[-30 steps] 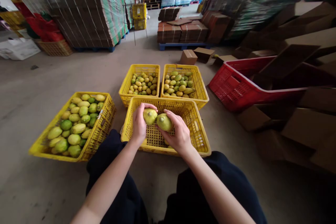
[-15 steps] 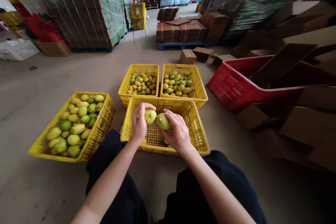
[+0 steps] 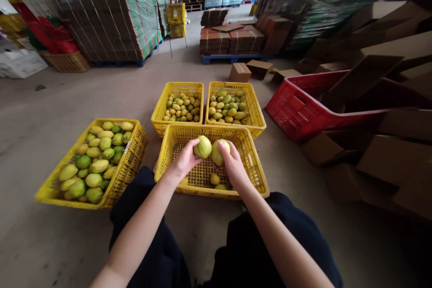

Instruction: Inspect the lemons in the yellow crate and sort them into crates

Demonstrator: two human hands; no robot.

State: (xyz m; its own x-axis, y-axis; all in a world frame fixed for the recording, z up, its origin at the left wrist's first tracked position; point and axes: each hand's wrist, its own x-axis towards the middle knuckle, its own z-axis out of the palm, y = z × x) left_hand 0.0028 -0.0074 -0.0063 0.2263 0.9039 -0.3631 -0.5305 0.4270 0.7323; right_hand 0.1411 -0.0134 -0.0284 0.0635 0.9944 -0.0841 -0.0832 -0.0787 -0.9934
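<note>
My left hand (image 3: 186, 158) is closed on a yellow-green fruit (image 3: 203, 147), its thumb on top. Right beside it, my right hand (image 3: 233, 164) grips a second yellow-green fruit (image 3: 218, 155) from the right side. Both hands are over the near yellow crate (image 3: 258, 175), where a few yellow fruits (image 3: 214, 178) lie at the near side. Behind it stand two yellow crates, the left one (image 3: 158, 114) and the right one (image 3: 258, 114), both holding many fruits. A fuller yellow crate (image 3: 135, 153) of green and yellow fruits is at the left.
A red crate (image 3: 297, 119) with cardboard stands at the right, among open cardboard boxes (image 3: 398, 162). Flattened cartons (image 3: 246, 39) lie on a blue pallet farther back. Tall wrapped stacks (image 3: 97, 13) rise behind. My knees flank the near crate.
Both fruits have been turned in my hands and sit slightly farther right. My left hand has swung from upright to a lower grip, and more fruit shows in the near crate.
</note>
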